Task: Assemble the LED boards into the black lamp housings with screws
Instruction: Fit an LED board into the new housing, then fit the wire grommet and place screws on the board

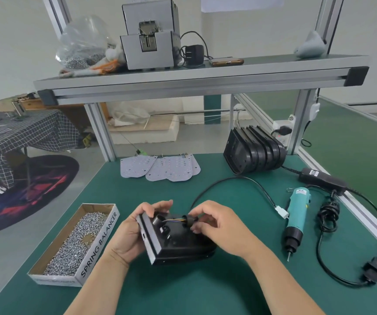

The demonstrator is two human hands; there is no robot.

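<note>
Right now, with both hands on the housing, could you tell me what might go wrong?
The right hand pinches a fitting on thin coloured wires atop the lamp housing, held by the left hand; a hard tug might strain them. The open screw box lies beside the left forearm; an elbow nudge could spill it.

both hands hold a black lamp housing [178, 244] above the green surface [183, 292]: left hand [135, 228] grips its side, right hand [214, 221] pinches the wire connector [188, 220] on top.
</note>
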